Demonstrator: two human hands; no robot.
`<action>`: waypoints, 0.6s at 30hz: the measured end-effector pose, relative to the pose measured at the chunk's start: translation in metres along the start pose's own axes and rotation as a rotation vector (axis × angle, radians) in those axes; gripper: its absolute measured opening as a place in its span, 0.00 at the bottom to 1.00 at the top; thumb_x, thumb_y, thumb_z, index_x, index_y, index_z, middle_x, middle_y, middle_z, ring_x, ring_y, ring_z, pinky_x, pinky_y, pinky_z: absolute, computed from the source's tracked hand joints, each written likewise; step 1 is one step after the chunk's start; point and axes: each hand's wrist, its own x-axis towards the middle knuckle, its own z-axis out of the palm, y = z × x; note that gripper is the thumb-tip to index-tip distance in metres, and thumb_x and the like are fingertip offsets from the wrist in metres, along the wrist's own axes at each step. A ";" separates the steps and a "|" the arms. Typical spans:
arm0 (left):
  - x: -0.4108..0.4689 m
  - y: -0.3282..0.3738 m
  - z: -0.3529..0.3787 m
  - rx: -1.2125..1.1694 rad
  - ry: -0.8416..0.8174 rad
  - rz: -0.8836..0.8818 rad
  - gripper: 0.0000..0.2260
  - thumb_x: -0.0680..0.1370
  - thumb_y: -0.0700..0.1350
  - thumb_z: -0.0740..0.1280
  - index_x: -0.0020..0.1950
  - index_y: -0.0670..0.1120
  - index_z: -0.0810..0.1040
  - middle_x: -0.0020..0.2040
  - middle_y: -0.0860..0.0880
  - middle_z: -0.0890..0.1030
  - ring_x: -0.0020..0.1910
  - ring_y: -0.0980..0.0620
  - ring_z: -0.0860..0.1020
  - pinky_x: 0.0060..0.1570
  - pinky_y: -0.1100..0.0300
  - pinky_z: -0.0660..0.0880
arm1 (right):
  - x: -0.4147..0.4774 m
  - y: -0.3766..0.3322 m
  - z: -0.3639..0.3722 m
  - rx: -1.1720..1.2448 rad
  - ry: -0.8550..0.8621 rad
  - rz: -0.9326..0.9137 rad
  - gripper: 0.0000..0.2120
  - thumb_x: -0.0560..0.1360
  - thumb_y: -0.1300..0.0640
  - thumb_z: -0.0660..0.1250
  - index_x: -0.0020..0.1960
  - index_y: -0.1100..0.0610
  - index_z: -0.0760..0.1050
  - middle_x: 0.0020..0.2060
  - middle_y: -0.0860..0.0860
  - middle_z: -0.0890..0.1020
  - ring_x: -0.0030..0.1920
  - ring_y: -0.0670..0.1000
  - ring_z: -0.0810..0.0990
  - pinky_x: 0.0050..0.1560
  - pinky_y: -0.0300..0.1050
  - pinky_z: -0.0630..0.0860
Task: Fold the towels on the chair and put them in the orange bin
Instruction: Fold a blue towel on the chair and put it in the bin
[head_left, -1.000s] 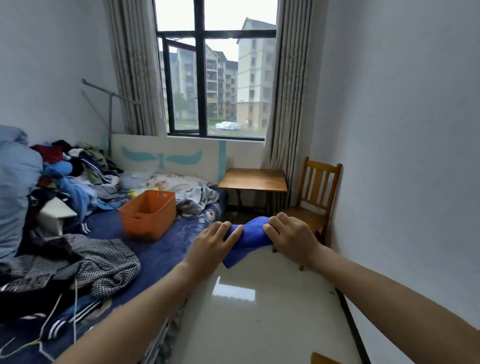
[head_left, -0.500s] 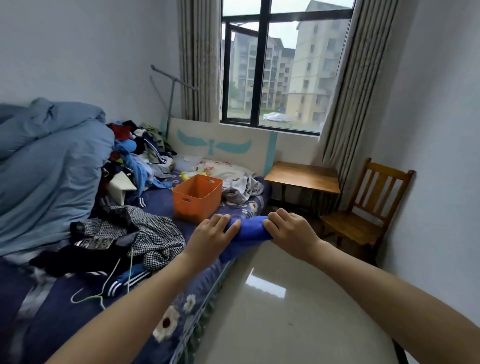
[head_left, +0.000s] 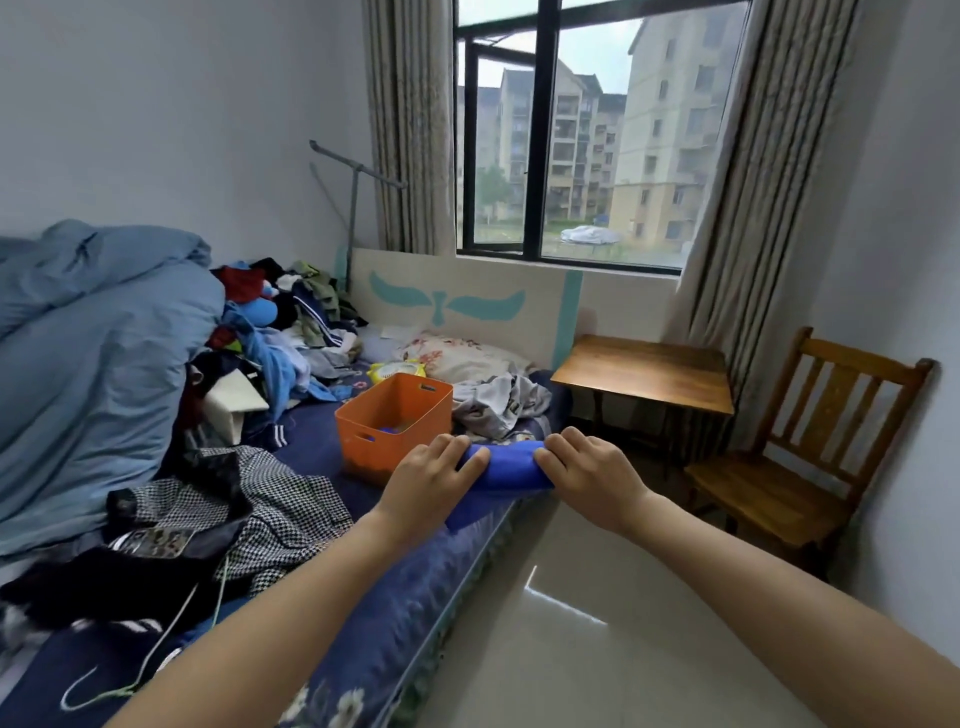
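While both bare forearms reached forward from the bottom of the view, the left hand (head_left: 434, 480) and the right hand (head_left: 592, 470) each clamped one end of a folded blue terry towel (head_left: 511, 467), fingers curled over the top of it. The bundle was held in the air above the near edge of the bed with the navy floral sheet (head_left: 374, 634), and its long axis ran left to right, straight across between the two hands, roughly parallel to the person's shoulders.

Just beyond the left hand, and a little to its left, stood the rectangular orange plastic bin (head_left: 395, 415) on the bed, its open mouth facing up. The left hand overlapped the bin's near corner in the picture, so that hand was clearly the nearer of the two; the right hand lay further off to the bin's right. I judge the coming move to be a short carry forward and leftward, then a lowering over the near rim, with the towel's long side probably needing to turn to match the bin's length. Something blue seemed to lie in the bin's bottom already, though too little showed to be sure.

Further right, against the wall, the slatted wooden chair (head_left: 779, 493) showed a bare seat.
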 end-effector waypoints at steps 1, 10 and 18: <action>0.007 -0.002 0.013 -0.014 -0.014 -0.008 0.30 0.56 0.37 0.78 0.54 0.43 0.69 0.44 0.41 0.81 0.38 0.44 0.80 0.29 0.57 0.77 | -0.002 0.008 0.013 0.009 0.006 0.006 0.06 0.69 0.63 0.58 0.45 0.58 0.67 0.34 0.54 0.79 0.31 0.52 0.75 0.29 0.42 0.72; 0.031 -0.051 0.116 -0.014 -0.093 -0.027 0.29 0.58 0.38 0.77 0.55 0.43 0.69 0.46 0.40 0.81 0.40 0.44 0.80 0.30 0.58 0.75 | 0.000 0.039 0.137 0.079 0.040 0.009 0.04 0.70 0.64 0.60 0.43 0.58 0.69 0.33 0.54 0.78 0.31 0.53 0.75 0.33 0.42 0.68; 0.063 -0.134 0.244 -0.108 -0.147 -0.100 0.34 0.52 0.37 0.79 0.54 0.44 0.68 0.44 0.41 0.81 0.39 0.44 0.80 0.30 0.58 0.77 | 0.032 0.075 0.277 0.131 -0.060 0.020 0.05 0.68 0.62 0.61 0.43 0.57 0.67 0.33 0.53 0.77 0.31 0.53 0.75 0.30 0.42 0.68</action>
